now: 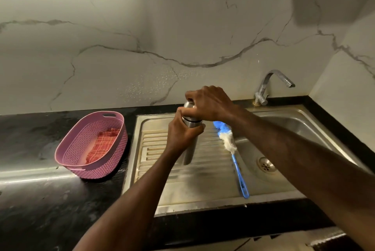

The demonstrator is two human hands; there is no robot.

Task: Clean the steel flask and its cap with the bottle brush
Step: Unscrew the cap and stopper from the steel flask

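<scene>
Counter [40,200]: black, under my forearms; marble wall behind.
Flask [190,149]: upright on the sink drainboard [203,179]; my left hand [182,135] grips it.
Cap [189,106]: my right hand [209,104] grips it.
Brush [233,149]: beside flask.

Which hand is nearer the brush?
Right. The right hand grips the cap just above the brush bristles. The left hand holds the flask body, on the far side from the brush.

One steel flask [190,150] with one cap [188,106], one bottle brush [233,149], one pink basket [113,161] holding one checked cloth [101,147], one tap [269,86], two hands.
</scene>
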